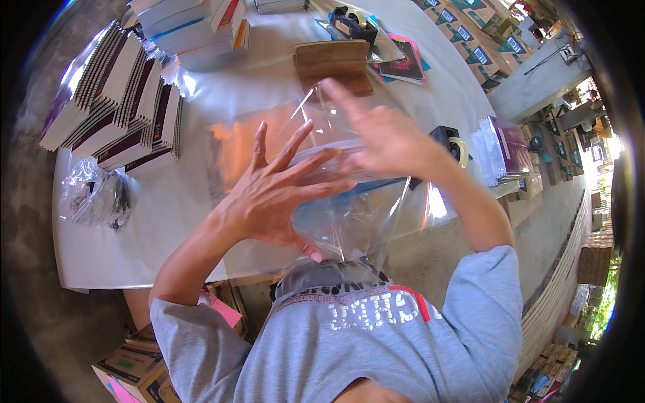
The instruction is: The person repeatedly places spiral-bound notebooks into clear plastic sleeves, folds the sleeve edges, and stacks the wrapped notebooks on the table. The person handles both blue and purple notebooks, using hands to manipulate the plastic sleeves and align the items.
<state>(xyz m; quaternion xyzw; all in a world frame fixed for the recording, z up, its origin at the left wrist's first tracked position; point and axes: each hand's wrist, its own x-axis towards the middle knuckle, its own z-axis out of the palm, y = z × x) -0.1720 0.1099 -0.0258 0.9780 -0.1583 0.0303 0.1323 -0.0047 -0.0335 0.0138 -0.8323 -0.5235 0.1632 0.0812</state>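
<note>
A clear plastic sheet or bag (342, 225) lies before me on the table, creased and glossy, with its near part reaching to my waist. Pale stacked paper edges show under it, between my hands. My left hand (272, 191) rests over the plastic with its fingers spread wide, and it grips nothing. My right hand (386, 138) is smeared by motion above the plastic's far right part. Its index finger points out toward a brown wooden block (332, 59), apart from the other fingers. Beside my left fingers, something orange (245, 151) shows through clear plastic.
Spiral-bound books (111, 101) stand stacked at left, above crumpled plastic (94, 195). More books (195, 33) rise behind. One tape dispenser (449, 142) sits by my right forearm, another (353, 25) at the back. Wrapped purple books (502, 149) stand at the table's right edge.
</note>
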